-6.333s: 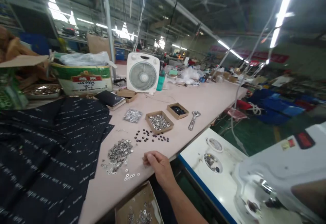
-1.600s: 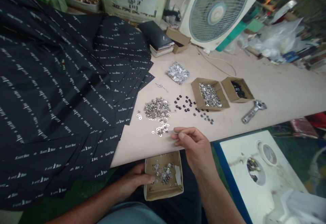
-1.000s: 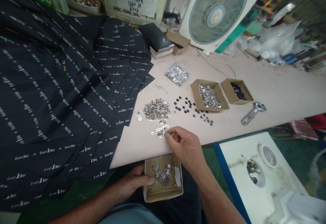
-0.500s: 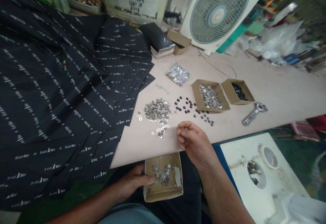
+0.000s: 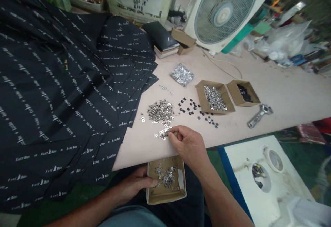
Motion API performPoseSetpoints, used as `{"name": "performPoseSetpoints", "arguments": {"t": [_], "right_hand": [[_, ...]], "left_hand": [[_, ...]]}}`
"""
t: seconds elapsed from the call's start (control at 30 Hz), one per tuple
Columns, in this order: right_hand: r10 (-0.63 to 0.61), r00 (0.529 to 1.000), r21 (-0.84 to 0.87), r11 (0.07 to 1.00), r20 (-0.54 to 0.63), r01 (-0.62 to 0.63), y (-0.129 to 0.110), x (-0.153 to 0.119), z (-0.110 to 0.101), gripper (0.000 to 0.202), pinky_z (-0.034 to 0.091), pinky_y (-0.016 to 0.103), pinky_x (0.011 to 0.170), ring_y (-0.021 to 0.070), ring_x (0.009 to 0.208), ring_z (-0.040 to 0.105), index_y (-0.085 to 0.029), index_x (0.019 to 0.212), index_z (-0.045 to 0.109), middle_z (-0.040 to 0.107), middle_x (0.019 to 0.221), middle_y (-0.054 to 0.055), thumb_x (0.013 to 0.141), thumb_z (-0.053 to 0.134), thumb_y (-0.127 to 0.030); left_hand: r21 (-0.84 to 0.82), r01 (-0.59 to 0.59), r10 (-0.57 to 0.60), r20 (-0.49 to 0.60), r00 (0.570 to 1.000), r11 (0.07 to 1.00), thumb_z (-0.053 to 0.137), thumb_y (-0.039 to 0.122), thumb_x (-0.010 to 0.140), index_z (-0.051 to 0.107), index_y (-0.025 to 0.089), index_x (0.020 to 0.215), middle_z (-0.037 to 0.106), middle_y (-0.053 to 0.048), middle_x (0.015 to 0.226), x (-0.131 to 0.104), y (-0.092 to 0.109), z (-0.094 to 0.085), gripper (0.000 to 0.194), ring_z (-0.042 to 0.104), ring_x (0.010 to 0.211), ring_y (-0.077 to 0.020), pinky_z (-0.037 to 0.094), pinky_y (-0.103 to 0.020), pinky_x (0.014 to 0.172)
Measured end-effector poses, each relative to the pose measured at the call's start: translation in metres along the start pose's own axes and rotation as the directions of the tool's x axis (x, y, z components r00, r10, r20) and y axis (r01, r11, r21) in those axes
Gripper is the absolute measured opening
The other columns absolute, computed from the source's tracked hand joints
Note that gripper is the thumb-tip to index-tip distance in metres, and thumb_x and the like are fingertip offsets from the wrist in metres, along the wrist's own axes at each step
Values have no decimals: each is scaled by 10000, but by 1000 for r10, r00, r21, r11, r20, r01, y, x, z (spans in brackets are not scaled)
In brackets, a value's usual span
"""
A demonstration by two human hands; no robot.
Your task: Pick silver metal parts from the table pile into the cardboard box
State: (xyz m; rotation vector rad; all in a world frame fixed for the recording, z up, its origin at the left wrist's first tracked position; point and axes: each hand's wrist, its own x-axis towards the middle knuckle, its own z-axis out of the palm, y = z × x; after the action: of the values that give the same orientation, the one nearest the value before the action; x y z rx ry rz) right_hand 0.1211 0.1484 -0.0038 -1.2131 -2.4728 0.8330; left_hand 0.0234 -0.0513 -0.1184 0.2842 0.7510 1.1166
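Note:
Held by its left side, a shallow cardboard box [image 5: 165, 196] with small metal snap parts inside is in my left hand [image 5: 141, 181], thumb over the rim. My right hand [image 5: 184, 142] is at the table's near edge, fingertips pinched at the small pile of metal parts [image 5: 162, 134]; whatever is between them is too small to make out. Behind that lies a larger heap of metal parts [image 5: 160, 110]. Black round caps [image 5: 188, 109] are scattered to its right.
Two open boxes, one with metal parts [image 5: 215, 98] and one with black parts [image 5: 245, 93], stand right of centre near a wrench [image 5: 259, 115]. Dark printed fabric [image 5: 64, 82] covers the left. A fan [image 5: 223, 13] and a clear bag of parts [image 5: 182, 74] are farther back.
My right hand has moved left and its fingertips have come to the small pile of metal parts. My left hand and the box have hardly moved.

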Motion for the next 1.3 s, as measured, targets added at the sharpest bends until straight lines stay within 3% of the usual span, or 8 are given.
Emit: {"name": "performPoseSetpoints", "arguments": {"t": [0.2,0.33,0.47,0.6,0.7,0.8,1.0,1.3], "right_hand": [[197,977,358,909,83,-214,2,-3,-18,156,350,277,555,133,565,454,-216,776,699,517,603,-48,843,705,-357],[307,919,748,543,246,-382,5,-3,-24,210,273,243,453,107,520,357,-219,762,627,606,695,-10,766,742,-394],[315,897,906,187,311,-380,7,-1,-21,234,390,210,469,121,641,522,-217,701,588,714,914,48,684,792,-332],[309,887,930,25,343,-368,9,4,-17,246,445,168,513,86,642,544,-205,689,611,689,834,2,641,849,-247],[301,890,934,-13,343,-356,7,7,-18,257,329,147,439,57,558,425,-199,681,594,613,753,-27,641,847,-221],[303,894,921,105,329,-375,3,8,-20,276,151,185,400,62,496,254,-211,685,565,474,651,-65,711,823,-306],[177,979,421,884,101,-203,-7,-5,-14,129,315,258,540,112,557,383,-217,859,757,424,586,-70,850,751,-346],[-181,983,-57,982,10,181,-5,-18,7,109,449,291,685,142,641,582,-264,970,776,672,749,-24,943,671,-253]], "left_hand": [[-4,4,-4,2,1000,1000,754,281,796,701,179,1335,767,-100,1332,0,-5,-4,551,704,1195,-357,468,-503,1117],[11,20,-20,-26,999,1000,768,297,780,707,171,1325,759,-106,1348,0,-5,-4,563,664,1272,-384,469,-499,1116],[16,22,-21,-20,1000,1000,772,315,767,711,165,1318,761,-109,1342,1,-3,-1,575,656,1283,-393,465,-504,1117],[40,19,-19,-14,1000,999,762,321,773,712,170,1320,776,-99,1315,1,-2,-1,571,661,1278,-388,462,-498,1116],[34,41,-40,-20,999,999,763,319,770,723,171,1298,781,-97,1305,1,-2,0,550,676,1253,-385,469,-495,1105],[25,41,-40,-21,999,999,762,310,783,722,175,1301,791,-94,1282,1,-3,-1,536,684,1240,-372,472,-483,1102],[10,17,-17,-1,1000,1000,747,283,789,718,170,1309,780,-102,1298,3,-6,-3,532,701,1192,-355,471,-492,1098],[6,14,-14,0,1000,1000,752,269,775,733,192,1295,783,-85,1291,1,-2,0,526,716,1144,-328,474,-456,1084]]}}
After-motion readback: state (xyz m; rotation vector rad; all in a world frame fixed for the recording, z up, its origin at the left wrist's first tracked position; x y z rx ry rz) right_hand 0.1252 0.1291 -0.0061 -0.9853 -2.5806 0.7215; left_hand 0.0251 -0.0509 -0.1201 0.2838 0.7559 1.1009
